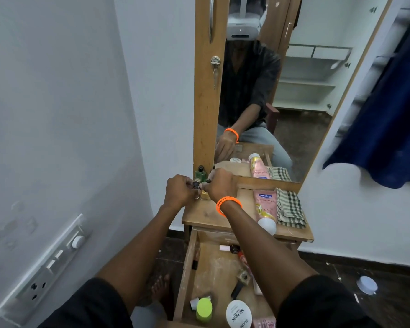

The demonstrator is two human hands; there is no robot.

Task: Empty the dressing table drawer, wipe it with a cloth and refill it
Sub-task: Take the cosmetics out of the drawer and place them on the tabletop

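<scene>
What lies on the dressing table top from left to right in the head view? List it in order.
Green bottle → left hand → right hand → pink lotion tube → checked cloth.

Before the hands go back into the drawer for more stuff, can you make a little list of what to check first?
1. Small bottles set down and let go: not ok; left hand and right hand both grip small bottles at the tabletop's back corner.
2. Room on the tabletop: ok, bare wood in front.
3. Drawer open: ok.
4. Drawer emptied: not ok; the green-capped bottle and white jar remain.
5. Cloth ready: ok, beside the pink tube.
</scene>
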